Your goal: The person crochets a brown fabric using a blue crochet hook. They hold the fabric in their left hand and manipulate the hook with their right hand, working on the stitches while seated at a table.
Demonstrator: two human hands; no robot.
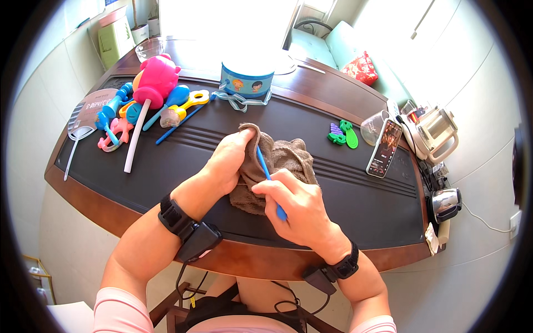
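My left hand [230,160] grips the left edge of a brown terry cloth [291,156], its thumb at the top of a fold. In my right hand [297,208] is a blue plastic stick [263,163] with a wider, rounded lower end. The stick's upper end lies against the cloth, partly covered by the fold. The cloth is bunched over the dark table, and its lower right part is hidden behind my right hand. A second blue stick [183,125], with a ridged end, lies on the table to the left.
Left: a pink toy hammer [156,83], rattles [118,131] and a fan [89,114]. Farther back stands a blue toy drum [247,81]. Right: green and purple toys [343,134], a leaning phone [384,147], a clear cup [372,128], a glass kettle [435,129] and a metal pot [445,204].
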